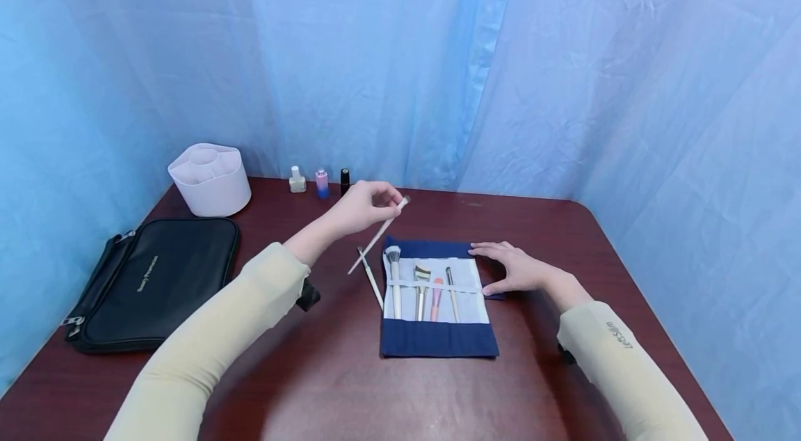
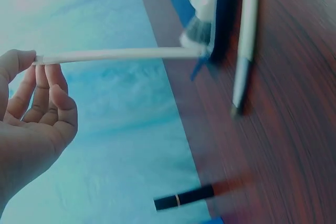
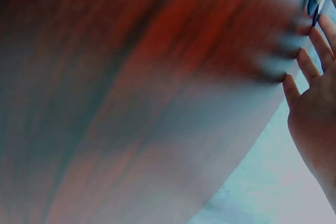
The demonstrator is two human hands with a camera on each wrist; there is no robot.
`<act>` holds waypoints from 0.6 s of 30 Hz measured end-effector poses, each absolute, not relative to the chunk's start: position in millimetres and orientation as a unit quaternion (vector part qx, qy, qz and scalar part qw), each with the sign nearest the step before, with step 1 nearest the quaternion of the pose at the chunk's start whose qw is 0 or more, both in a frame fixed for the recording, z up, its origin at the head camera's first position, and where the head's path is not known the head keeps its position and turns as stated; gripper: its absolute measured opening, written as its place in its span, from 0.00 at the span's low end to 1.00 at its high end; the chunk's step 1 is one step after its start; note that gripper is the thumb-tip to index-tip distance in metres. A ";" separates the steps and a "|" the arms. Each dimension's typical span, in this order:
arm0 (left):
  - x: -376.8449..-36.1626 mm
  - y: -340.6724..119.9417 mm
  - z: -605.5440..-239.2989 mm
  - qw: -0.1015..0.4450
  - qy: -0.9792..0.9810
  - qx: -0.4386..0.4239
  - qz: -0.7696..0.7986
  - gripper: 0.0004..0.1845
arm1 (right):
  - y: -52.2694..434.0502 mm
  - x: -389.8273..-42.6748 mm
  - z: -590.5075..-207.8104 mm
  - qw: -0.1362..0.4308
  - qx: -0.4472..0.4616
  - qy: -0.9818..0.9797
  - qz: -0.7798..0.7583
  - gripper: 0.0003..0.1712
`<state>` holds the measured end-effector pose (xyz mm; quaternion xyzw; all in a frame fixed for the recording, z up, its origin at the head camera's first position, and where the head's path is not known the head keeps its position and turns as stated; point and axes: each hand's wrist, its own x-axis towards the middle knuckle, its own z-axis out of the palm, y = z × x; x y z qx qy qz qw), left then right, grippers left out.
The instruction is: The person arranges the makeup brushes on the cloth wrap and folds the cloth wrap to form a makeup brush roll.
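Note:
My left hand [image 1: 369, 206] pinches a thin white makeup brush [image 1: 379, 236] near its bristle end, above the table. The brush slants down to the left; in the left wrist view the same hand [image 2: 39, 103] holds it between thumb and fingertips. Beneath it another slim white brush [image 1: 373, 286] lies beside a navy brush roll [image 1: 438, 340]. Tucked under the roll's strap are a large fluffy brush [image 1: 395, 281], a fan-shaped brush [image 1: 421, 288], a pink brush [image 1: 437, 295] and a thin dark-tipped brush [image 1: 452, 291]. My right hand [image 1: 516, 267] rests at the roll's right edge, fingers spread.
On the left of the table [image 1: 325, 392] lies a black zip case [image 1: 169, 281], with a white divided organizer [image 1: 213, 180] behind it. A clear nail polish bottle [image 1: 297, 181], a pink-blue bottle [image 1: 322, 183] and a black tube [image 1: 345, 180] stand along the back, before a blue curtain [image 1: 375, 65].

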<state>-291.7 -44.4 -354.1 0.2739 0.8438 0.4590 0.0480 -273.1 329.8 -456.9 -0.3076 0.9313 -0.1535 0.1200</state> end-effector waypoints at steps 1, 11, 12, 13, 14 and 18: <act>-292.1 -40.1 -353.4 0.047 0.838 0.276 0.467 0.09 | 330.1 -273.2 -456.4 0.124 -0.307 0.931 -0.156 0.51; -298.6 8.5 -357.9 0.040 0.776 0.245 0.580 0.07 | 328.9 -275.4 -446.6 0.122 -0.321 0.928 -0.145 0.49; -299.6 13.8 -359.8 0.036 0.771 0.242 0.587 0.08 | 329.1 -275.9 -446.1 0.118 -0.323 0.928 -0.144 0.49; -300.4 18.9 -361.9 0.034 0.768 0.241 0.592 0.08 | 329.6 -276.3 -446.0 0.113 -0.325 0.928 -0.140 0.49; -300.8 23.8 -363.9 0.031 0.767 0.239 0.594 0.08 | 330.1 -276.5 -445.9 0.112 -0.324 0.929 -0.140 0.49; -303.5 40.6 -374.3 0.025 0.773 0.227 0.592 0.09 | 332.0 -276.2 -447.0 0.121 -0.316 0.930 -0.141 0.50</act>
